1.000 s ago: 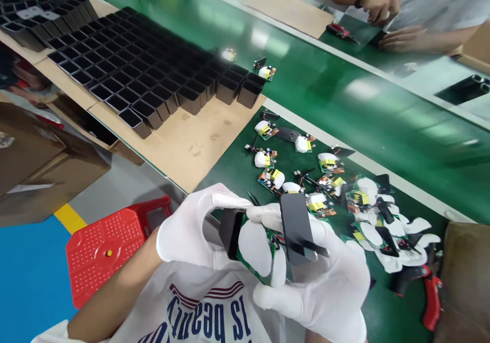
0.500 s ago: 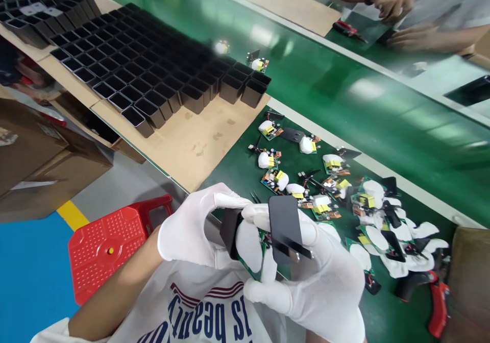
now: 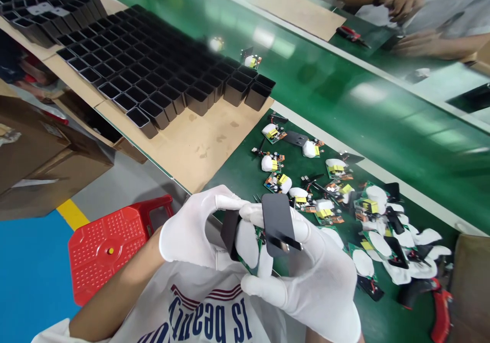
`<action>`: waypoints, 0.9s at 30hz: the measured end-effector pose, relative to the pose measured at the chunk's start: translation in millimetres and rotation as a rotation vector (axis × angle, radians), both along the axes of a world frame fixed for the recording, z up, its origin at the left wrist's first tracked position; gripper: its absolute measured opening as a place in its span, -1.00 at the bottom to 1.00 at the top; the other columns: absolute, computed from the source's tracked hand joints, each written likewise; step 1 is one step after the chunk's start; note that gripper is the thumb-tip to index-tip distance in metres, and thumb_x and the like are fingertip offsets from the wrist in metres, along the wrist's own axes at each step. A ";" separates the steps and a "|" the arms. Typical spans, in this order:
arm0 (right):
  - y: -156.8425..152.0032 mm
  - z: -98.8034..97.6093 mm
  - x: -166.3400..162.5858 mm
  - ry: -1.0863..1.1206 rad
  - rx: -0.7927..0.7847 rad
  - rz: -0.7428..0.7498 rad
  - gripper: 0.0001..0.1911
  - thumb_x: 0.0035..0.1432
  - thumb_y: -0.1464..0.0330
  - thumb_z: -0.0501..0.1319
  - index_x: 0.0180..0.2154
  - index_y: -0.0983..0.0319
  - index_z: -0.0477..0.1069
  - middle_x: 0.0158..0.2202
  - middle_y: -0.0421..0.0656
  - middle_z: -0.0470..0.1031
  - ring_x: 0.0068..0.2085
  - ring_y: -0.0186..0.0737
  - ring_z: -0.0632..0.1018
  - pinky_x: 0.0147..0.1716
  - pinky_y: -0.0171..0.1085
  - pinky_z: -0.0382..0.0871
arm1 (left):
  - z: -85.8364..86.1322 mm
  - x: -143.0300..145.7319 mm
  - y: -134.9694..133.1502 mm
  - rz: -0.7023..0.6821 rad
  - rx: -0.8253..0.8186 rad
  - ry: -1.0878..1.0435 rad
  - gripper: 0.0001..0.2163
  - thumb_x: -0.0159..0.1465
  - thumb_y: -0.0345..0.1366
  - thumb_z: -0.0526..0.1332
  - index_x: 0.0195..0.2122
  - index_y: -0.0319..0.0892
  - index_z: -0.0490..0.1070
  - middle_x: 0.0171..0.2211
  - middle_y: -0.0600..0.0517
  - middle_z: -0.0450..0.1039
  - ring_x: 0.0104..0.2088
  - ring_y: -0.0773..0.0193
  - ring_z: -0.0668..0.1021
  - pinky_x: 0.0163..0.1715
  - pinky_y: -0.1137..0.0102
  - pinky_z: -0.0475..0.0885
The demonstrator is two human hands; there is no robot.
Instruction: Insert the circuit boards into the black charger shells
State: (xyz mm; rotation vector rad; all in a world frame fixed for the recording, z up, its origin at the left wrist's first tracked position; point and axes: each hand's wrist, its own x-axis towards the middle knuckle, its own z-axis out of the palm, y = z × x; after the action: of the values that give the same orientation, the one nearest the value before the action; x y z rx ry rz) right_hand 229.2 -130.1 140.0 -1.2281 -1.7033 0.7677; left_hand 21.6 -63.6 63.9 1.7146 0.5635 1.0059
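Observation:
In white gloves, my two hands meet low in the middle of the head view. My left hand [image 3: 195,230] is closed round a black plastic housing [image 3: 230,235], its open end facing right. Partly inside that opening sits a green circuit board with a white pad [image 3: 248,246]. My right hand [image 3: 310,266] grips the board by its right part, thumb below and fingers above. A black plug cover [image 3: 277,223] with two metal prongs hangs at those fingers, in front of the board. The gloves hide part of the board.
Black housings [image 3: 153,111] stand in rows on the brown board at left. Several circuit boards [image 3: 337,168] lie on the green bench, with red-handled pliers [image 3: 442,307] at right. Beyond the green conveyor [image 3: 321,72], a co-worker's hands [image 3: 406,6] are busy. A red stool [image 3: 111,251] stands lower left.
My right hand has shifted slightly left with the board and plug cover, closer to the housing. On the conveyor, a circuit board has drifted a little left.

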 end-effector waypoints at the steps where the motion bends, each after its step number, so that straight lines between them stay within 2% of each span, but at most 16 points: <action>1: 0.0 0.2 -0.3 -0.004 -0.006 -0.007 -0.45 0.18 -0.01 0.58 0.13 -0.04 0.57 0.05 -0.25 0.71 0.01 -0.15 0.74 0.09 -0.31 0.66 | -0.5 -0.7 -0.2 -0.006 -0.009 -0.001 -0.36 -0.05 -0.03 0.70 0.02 -0.01 0.55 -0.04 -0.01 0.64 -0.17 0.10 0.68 -0.09 0.15 0.66; 7: 0.5 0.5 -1.4 -0.025 0.003 -0.030 -0.47 0.19 -0.03 0.57 0.10 -0.02 0.58 -0.02 -0.24 0.73 -0.04 -0.17 0.75 0.04 -0.34 0.67 | -1.6 -2.6 -0.6 -0.010 0.008 0.008 -0.33 -0.05 -0.04 0.69 0.06 -0.02 0.55 -0.02 -0.03 0.64 -0.17 0.11 0.69 -0.08 0.17 0.65; 13: -0.5 0.8 -1.0 -0.023 0.000 -0.023 -0.47 0.19 -0.03 0.57 0.11 -0.05 0.59 -0.02 -0.27 0.73 -0.05 -0.19 0.75 0.05 -0.34 0.67 | 1.0 -0.3 -1.1 -0.026 -0.012 -0.021 -0.39 -0.03 -0.12 0.68 0.03 -0.04 0.56 -0.05 -0.02 0.64 -0.17 0.11 0.69 -0.05 0.16 0.65; 19: -1.7 1.4 1.6 -0.030 -0.011 0.004 -0.55 0.19 0.04 0.59 0.06 -0.06 0.62 0.08 -0.28 0.72 0.02 -0.16 0.74 0.09 -0.31 0.65 | -0.4 1.8 -1.7 -0.015 0.045 -0.032 -0.37 -0.01 -0.15 0.66 0.09 -0.03 0.54 -0.06 -0.01 0.65 -0.17 0.13 0.69 -0.08 0.19 0.64; 23: -1.4 1.1 2.4 -0.038 -0.007 0.010 -0.39 0.19 0.07 0.60 0.22 -0.07 0.56 0.10 -0.24 0.72 0.04 -0.13 0.74 0.11 -0.26 0.66 | -2.7 2.5 -2.4 -0.014 0.039 -0.043 -0.36 -0.02 -0.14 0.66 0.09 -0.02 0.54 -0.05 -0.01 0.64 -0.17 0.12 0.69 -0.09 0.19 0.64; 27: -0.9 -0.9 1.3 -0.010 -0.036 0.009 -0.39 0.16 0.08 0.62 0.20 -0.05 0.56 0.10 -0.21 0.72 0.04 -0.08 0.75 0.09 -0.21 0.68 | -3.9 1.7 -3.1 -0.019 -0.013 -0.045 -0.37 -0.04 -0.15 0.67 0.07 -0.02 0.56 -0.03 -0.02 0.63 -0.16 0.09 0.69 -0.06 0.15 0.65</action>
State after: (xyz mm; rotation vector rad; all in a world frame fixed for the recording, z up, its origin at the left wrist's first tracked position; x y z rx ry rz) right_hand 230.5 -131.1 139.1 -1.2516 -1.7102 0.8020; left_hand 23.3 -66.7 60.0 1.6791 0.5232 1.0230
